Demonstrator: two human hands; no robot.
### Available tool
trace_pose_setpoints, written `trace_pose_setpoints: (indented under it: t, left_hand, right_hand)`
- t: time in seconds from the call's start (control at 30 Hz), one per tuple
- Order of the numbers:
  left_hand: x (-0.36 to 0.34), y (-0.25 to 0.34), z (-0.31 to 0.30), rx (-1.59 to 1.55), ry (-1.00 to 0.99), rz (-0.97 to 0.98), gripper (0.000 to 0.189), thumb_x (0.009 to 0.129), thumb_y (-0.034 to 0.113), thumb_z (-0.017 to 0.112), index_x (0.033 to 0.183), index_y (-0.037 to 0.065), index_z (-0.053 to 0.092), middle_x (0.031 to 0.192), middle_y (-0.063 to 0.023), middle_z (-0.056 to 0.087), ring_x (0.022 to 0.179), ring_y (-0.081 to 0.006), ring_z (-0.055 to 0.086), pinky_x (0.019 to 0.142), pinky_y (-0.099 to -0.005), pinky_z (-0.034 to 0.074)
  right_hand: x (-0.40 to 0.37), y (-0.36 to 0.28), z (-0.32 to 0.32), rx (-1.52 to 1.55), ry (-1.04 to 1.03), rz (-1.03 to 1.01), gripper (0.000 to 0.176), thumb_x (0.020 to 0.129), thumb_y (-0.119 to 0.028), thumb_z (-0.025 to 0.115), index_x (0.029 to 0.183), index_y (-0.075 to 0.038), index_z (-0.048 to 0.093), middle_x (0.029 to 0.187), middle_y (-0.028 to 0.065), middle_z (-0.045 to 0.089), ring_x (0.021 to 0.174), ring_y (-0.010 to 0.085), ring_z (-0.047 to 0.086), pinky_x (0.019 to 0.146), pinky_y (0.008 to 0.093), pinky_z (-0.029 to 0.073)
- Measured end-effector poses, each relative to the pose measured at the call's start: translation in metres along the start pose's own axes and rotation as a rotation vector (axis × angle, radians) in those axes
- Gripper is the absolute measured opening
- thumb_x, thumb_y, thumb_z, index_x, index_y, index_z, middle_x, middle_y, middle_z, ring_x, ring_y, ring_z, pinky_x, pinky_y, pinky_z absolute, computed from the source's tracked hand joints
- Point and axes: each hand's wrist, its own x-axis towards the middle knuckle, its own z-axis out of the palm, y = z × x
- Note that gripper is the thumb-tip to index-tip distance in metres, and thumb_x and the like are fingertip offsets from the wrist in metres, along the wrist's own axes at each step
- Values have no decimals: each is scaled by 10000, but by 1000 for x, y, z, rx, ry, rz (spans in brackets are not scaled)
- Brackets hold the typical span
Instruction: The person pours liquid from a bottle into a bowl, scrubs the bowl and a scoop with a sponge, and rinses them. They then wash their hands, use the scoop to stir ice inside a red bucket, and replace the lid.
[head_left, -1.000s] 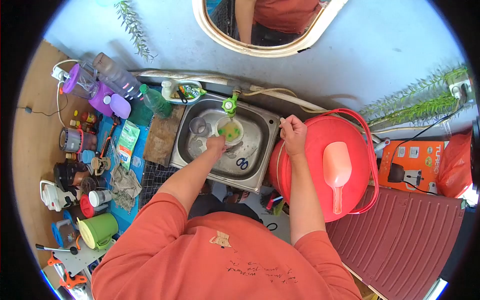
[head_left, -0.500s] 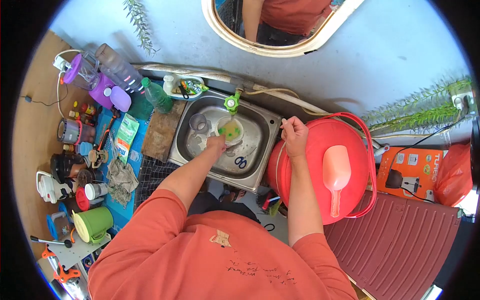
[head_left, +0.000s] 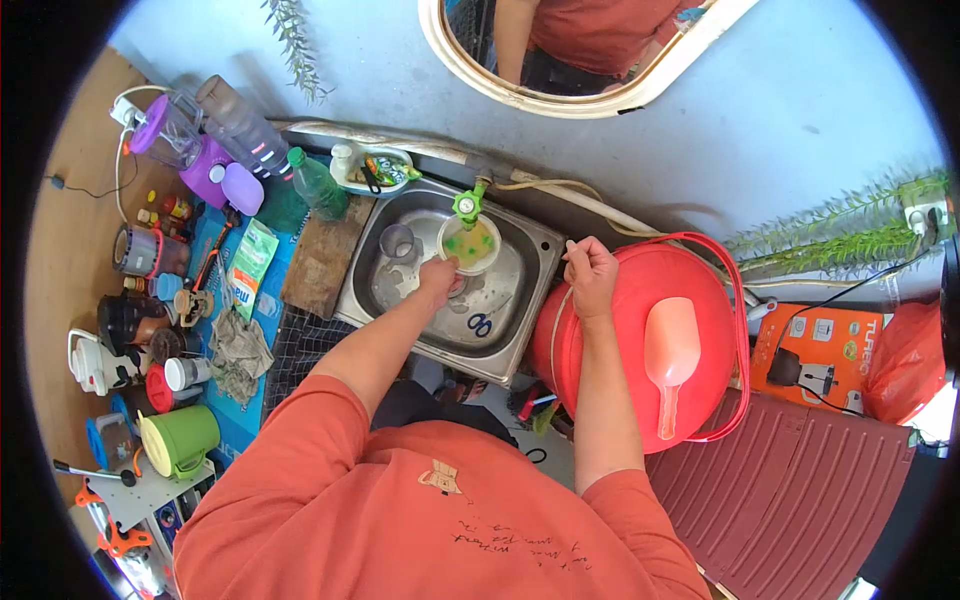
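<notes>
My left hand [head_left: 440,280] grips the near edge of a pale round bowl [head_left: 492,262] over the metal sink [head_left: 520,310]. Cloudy yellowish liquid with bright green bits fills the bowl, which sits just under the green-handled tap [head_left: 467,207]. To its left, a clear cup [head_left: 397,242] rests in the basin. Scissors with dark blue handles [head_left: 479,325] lie on the sink floor. My right hand [head_left: 592,268] is raised above the left edge of a red lidded bucket [head_left: 620,330], its fingers curled together. What those fingers hold, if anything, is too small to make out.
A pink scoop [head_left: 672,340] lies on the bucket's lid. Left of the sink are a wooden board [head_left: 325,255], a green bottle [head_left: 318,187], a cloth [head_left: 238,355] and a purple blender [head_left: 205,170]. An orange box [head_left: 820,345] stands at right. A mirror [head_left: 600,105] hangs above.
The bowl and my left hand have shifted slightly up and right, closer under the tap. My right hand remains curled in nearly the same place.
</notes>
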Motion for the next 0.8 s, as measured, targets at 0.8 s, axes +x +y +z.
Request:
trace_pose_setpoints:
  t: [0.8]
  left_hand:
    - [-4,3,7,15,50,-62,197,873,171,630,989,11,633,845,-103,655,702,-196,632,615,-323,537]
  right_hand:
    - [0,-1,3,10,3,-2,255,957,-115,606,723,-64,519,539,-67,371,437,14,277,414,214,237]
